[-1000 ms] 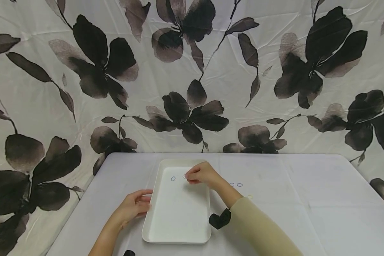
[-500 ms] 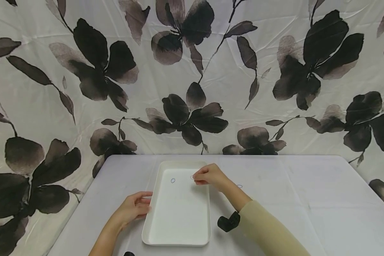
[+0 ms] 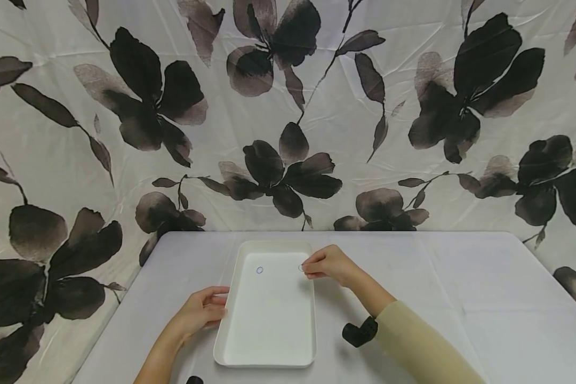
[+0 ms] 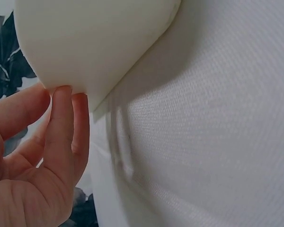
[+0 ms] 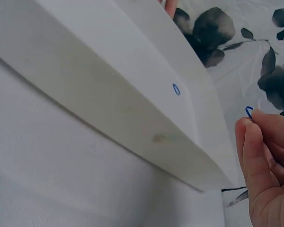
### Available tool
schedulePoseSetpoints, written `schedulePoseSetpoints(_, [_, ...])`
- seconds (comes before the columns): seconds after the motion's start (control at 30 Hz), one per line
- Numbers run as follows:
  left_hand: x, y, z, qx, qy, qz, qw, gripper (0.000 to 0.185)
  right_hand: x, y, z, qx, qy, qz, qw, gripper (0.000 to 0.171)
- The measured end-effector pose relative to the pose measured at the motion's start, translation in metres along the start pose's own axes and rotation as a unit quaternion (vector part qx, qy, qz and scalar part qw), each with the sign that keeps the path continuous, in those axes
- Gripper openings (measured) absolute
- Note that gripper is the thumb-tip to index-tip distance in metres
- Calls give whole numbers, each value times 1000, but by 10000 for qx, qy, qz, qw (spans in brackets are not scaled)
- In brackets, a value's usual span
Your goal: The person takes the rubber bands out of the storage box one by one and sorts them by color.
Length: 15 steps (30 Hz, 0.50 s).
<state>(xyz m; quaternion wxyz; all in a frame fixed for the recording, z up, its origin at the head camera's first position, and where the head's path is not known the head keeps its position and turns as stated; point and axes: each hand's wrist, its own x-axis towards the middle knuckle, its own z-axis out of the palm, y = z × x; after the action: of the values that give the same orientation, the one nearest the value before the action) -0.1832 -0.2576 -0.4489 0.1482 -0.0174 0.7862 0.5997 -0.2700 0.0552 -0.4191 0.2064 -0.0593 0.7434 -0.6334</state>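
Pinching a small blue rubber band (image 5: 249, 111) between thumb and fingertips, your right hand (image 3: 330, 264) hovers at the tray's (image 3: 269, 341) right rim, just right of centre in the head view; only the right wrist view shows the band's colour, near its right edge. Your left hand (image 3: 199, 312) rests with loosely straight fingers (image 4: 64, 127) against the tray's left wall, the contact showing plainly at the left of the left wrist view. A second blue band (image 3: 260, 270) lies inside the white tray, toward its far left corner, on the white table (image 3: 437, 298).
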Motion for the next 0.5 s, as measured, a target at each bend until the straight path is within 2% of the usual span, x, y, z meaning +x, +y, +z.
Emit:
schedulePoseSetpoints(0.3, [1,1,0,56,127,8,9999,56,-5,7,-19,284,73,109,9995,20])
schedulePoseSetpoints(0.5, [0,0,0,17,81,-7,10000,56,-12,14,-32,319,132,-15,9994,24])
